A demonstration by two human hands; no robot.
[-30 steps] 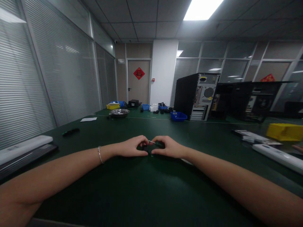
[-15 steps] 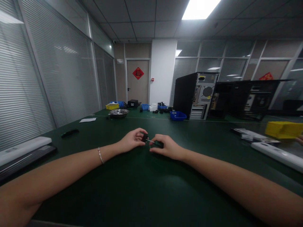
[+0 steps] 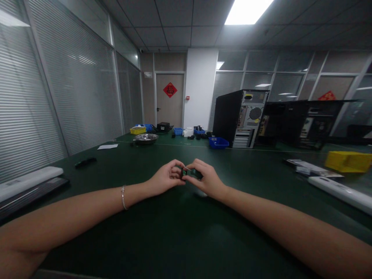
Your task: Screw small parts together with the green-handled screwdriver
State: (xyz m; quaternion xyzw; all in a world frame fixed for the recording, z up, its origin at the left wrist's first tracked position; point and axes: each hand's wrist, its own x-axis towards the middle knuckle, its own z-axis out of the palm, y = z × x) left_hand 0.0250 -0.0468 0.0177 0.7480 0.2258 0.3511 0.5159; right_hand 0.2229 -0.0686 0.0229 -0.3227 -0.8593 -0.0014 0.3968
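Pinching a small dark part (image 3: 188, 173) at mid-frame just above the green table (image 3: 186, 232), left hand (image 3: 167, 178) and right hand (image 3: 205, 179) both curled shut on it, fingertips touching, closer together and higher than half a second ago, so probably easy to fumble and drop.

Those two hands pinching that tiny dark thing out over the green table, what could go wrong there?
1. The small dark part is pinched only by fingertips of the left hand and right hand, held above the table; it might slip.
2. If dropped, it could be hard to spot on the dark green table in this dim light.
3. Both arms are stretched far forward, so the grip may be less steady.
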